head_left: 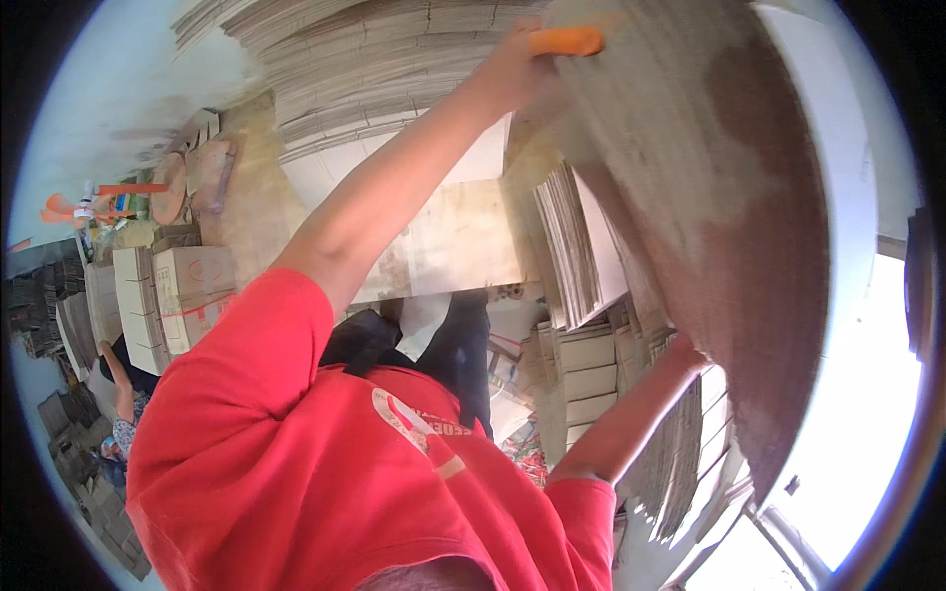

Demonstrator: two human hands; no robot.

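Note:
A large brown sheet (pixel 729 227), apparently cardboard with darker patches, stands tilted across the right side, smeared by motion. At its upper left edge my left hand (pixel 517 69) is closed on it, arm stretched out. A blurred orange finger-shaped thing (pixel 567 41), perhaps a finger cover, lies from that hand over the sheet's face. Lower down, my right hand (pixel 688 355) grips the sheet's near left edge; its fingertips are hidden behind the edge.
Flat cardboard stacks (pixel 374 69) fill the far side, with a smaller upright stack (pixel 576 246) beside the sheet. More bundles (pixel 591 379) stand near my right arm. Cartons (pixel 192 286), an orange fan (pixel 69 209) and another person's arm (pixel 120 379) are at left. A bright opening (pixel 877 394) lies right.

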